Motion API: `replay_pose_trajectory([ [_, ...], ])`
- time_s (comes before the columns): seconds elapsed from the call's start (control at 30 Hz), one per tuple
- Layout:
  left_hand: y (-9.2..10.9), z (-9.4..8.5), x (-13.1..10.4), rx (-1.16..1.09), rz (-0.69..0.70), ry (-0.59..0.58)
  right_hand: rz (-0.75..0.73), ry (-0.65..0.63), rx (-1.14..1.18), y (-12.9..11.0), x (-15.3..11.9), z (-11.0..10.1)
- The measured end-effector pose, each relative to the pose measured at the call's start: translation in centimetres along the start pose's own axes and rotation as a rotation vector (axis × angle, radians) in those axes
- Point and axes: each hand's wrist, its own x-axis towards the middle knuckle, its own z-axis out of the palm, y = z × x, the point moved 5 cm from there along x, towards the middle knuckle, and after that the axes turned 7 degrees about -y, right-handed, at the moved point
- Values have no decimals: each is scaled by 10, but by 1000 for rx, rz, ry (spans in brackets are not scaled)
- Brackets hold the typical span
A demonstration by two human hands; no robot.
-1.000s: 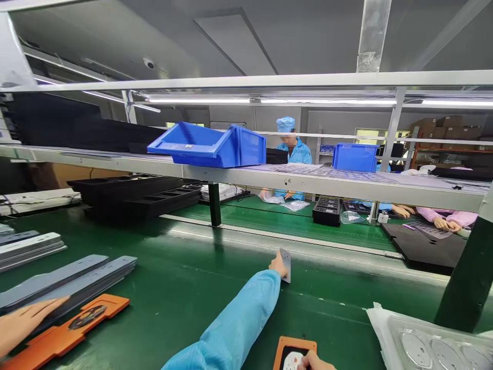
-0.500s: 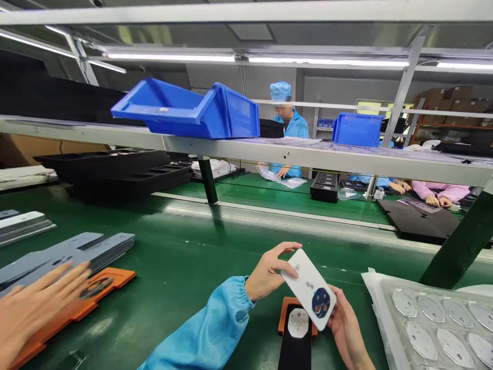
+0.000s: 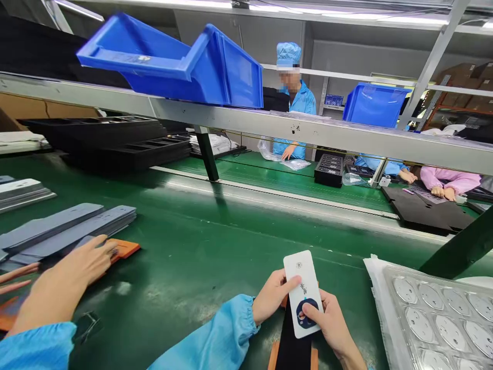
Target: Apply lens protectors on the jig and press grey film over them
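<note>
White card [image 3: 308,290], narrow and round-cornered, is pinched between the person's two hands, tilted above the green worktop [image 3: 185,246]. The left hand [image 3: 269,300] grips its left edge, the thumb lying across the front and the fingers curled closed behind. The right hand [image 3: 333,319] takes the lower right side, its thumb pressed over a dark blue patch [image 3: 300,307] near the card's lower end. Both sets of fingers are closed to about the card's thickness; their tips behind it are hidden.

Just below the fingers runs a black strip [image 3: 288,347], with an orange piece [image 3: 275,355] showing at its side. To the right of the right fingers, near them, a clear plastic tray [image 3: 392,329] carries rows of white rounded parts [image 3: 419,324].

Well to the left of the left fingers, a co-worker's hand [image 3: 63,280] reaches over an orange plate [image 3: 129,248], beside stacked grey panels [image 3: 77,226]. Beyond the fingers and above them, a large blue bin [image 3: 242,77] stands on a shelf [image 3: 316,131].
</note>
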Motion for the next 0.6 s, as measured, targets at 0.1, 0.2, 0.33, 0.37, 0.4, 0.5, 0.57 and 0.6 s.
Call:
replay_pose_trajectory([
  [0.1,-6,5,-2,31,-5,-28,28,-35,65,7,1,6],
  [0.2,-9,9,-6,91,-23,-67,21,-46,140,14,1,11],
  [0.33,-9,16,-12,153,-61,-149,-1,-43,159,23,1,14],
  [0.37,-8,18,-14,161,-62,-171,-12,-19,141,25,1,14],
  [0.4,-7,19,-15,168,-60,-189,-23,13,116,25,1,13],
  [0.5,-5,20,-16,179,-61,-201,-27,69,37,20,0,12],
  [0.57,-6,16,-16,193,-87,-179,-16,-9,-6,10,-1,16],
  [0.6,-7,14,-15,197,-103,-171,-11,-54,-38,4,-1,17],
])
